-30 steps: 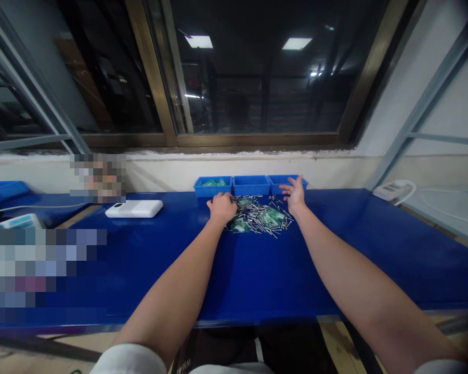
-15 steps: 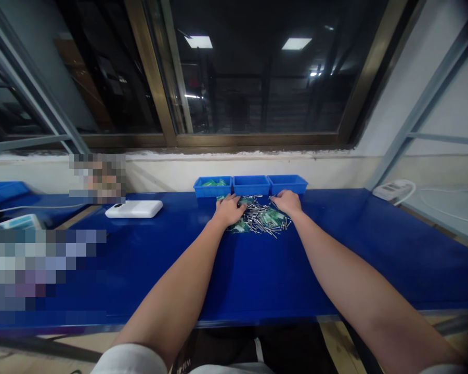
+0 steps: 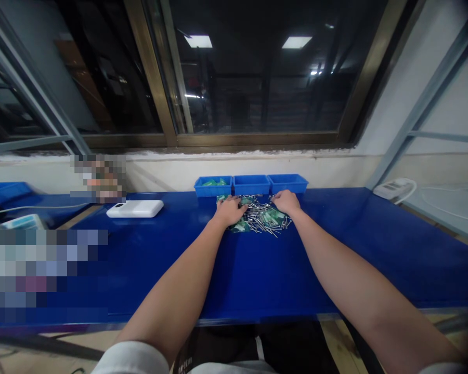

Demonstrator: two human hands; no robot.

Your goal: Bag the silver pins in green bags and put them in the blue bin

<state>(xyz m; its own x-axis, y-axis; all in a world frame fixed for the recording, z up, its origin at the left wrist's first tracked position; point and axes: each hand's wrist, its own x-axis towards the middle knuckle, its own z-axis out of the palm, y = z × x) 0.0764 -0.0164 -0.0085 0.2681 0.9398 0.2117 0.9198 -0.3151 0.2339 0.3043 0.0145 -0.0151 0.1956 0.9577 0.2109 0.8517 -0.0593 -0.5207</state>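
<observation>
A loose heap of thin, shiny metal screws, possibly nails, lies on the blue tabletop, mixed with small green packets. My left hand rests over the heap's left side, palm down with its fingers apart, touching packets and screws. At the far right edge of the heap is my right hand, its fingers curled and closed together. What those fingertips hold, if anything, is too small to make out. Behind the heap stand three blue bins: the left bin contains green packets, while the middle bin and right bin show no visible contents.
A white power bank-like device lies left on the blue table. Another white device with a cable is at the far right. Further left are another blue bin and blurred-out items. A window and wall rise behind the table.
Almost nothing differs. Both hands stay at the heap in nearly the same places, and the view has shifted very slightly.
</observation>
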